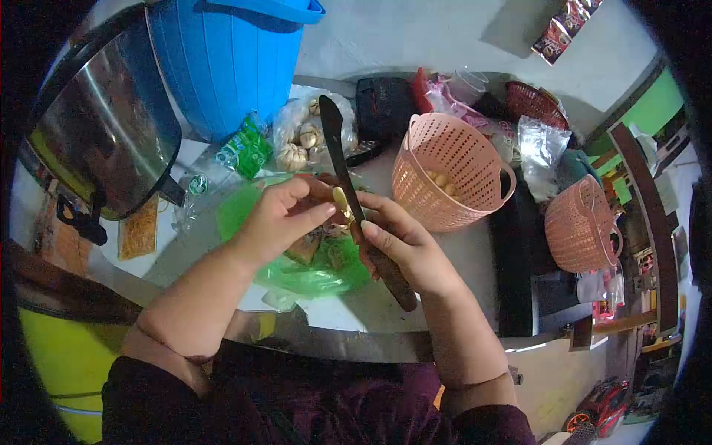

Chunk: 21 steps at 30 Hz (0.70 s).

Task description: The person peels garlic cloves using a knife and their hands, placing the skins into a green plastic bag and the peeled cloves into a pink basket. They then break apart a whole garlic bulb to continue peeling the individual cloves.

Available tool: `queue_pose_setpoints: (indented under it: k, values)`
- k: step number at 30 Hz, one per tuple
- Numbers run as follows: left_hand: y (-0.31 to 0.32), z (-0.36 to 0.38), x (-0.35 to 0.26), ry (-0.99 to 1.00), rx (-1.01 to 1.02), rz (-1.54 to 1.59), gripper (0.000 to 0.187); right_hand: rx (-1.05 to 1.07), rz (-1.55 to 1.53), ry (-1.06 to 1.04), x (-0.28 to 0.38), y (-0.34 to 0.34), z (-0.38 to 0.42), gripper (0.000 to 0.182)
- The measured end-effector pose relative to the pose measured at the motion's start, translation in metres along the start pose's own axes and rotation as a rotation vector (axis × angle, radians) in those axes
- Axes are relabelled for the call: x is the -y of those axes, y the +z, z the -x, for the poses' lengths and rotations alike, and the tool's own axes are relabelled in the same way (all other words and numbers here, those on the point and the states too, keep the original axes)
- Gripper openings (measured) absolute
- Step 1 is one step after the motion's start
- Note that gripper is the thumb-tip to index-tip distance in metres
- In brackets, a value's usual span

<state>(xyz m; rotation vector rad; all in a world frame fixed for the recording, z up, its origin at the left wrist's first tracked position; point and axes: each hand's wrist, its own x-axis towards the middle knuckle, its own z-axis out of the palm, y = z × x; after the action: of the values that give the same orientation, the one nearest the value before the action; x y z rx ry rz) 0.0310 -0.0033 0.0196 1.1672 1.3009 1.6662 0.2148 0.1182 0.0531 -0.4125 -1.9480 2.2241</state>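
Note:
My left hand (278,219) pinches a pale garlic clove (340,199) between its fingertips. A dark knife (335,141) slants across the middle of the view, its blade up and away from me. My right hand (404,248) is closed round the knife near the start of its handle, its fingers close beside the clove. Beneath both hands a green plastic bag (319,280) lies spread on the table, with brownish scraps on it that are partly hidden. Behind, a clear bag (315,122) holds several whole garlic bulbs. To the right, a pink basket (423,196) contains pale cloves (443,182).
A tall blue tub (226,74) and a large shiny metal pot (104,111) stand at the left. Near them lie a green packet (246,148) and an orange-brown packet (139,233). A second pink basket (582,230) stands far right. Behind sits a dark red basket (535,105).

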Motion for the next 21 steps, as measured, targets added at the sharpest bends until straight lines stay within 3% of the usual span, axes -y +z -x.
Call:
queue_pose_setpoints:
  k: [10,12,15,16,19,21]
  values:
    - [0.002,0.003,0.003,0.040,-0.040,0.026,0.011,-0.034,0.145,-0.025,0.000,0.003,0.000,0.044]
    - [-0.001,0.002,0.007,0.053,-0.034,-0.024,0.012,-0.035,0.322,-0.186,-0.006,0.005,-0.002,0.045]
    - [-0.006,0.001,0.012,0.037,-0.005,-0.027,0.022,-0.031,0.399,-0.257,-0.009,0.008,-0.004,0.049]
    - [-0.007,0.001,0.013,0.027,0.009,-0.016,0.026,-0.032,0.395,-0.241,-0.008,0.008,-0.004,0.049]
    - [-0.001,0.001,0.015,0.044,-0.083,0.180,0.019,-0.040,0.337,-0.201,-0.005,0.009,-0.003,0.047]
    - [-0.002,0.001,0.014,0.071,-0.082,0.217,0.021,-0.039,0.211,-0.075,-0.003,0.008,0.000,0.045]
